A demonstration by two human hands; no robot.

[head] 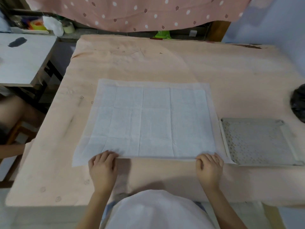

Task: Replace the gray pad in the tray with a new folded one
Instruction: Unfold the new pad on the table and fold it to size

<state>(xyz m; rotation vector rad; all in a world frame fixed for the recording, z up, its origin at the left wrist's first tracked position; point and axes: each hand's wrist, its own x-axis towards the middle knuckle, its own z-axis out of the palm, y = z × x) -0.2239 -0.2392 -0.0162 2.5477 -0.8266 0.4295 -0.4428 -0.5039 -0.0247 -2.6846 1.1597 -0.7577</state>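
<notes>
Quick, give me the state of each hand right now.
Left hand: closed, pinching the near edge of the white pad.
Right hand: closed, pinching the same edge near the gray tray.

Looking like a lived-in home room: peach cloth (214,66) covering the table, a pink dotted curtain (140,12) hanging behind, tape rolls and clutter (38,24) crowding a side shelf, a white side table (23,60) standing left.

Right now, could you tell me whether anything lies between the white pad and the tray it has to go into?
Nothing visible does. The white pad lies spread flat on the table, its right edge just beside the perforated tray. The left hand and right hand grip its near edge. The pad is unfolded and wider than the tray.
</notes>
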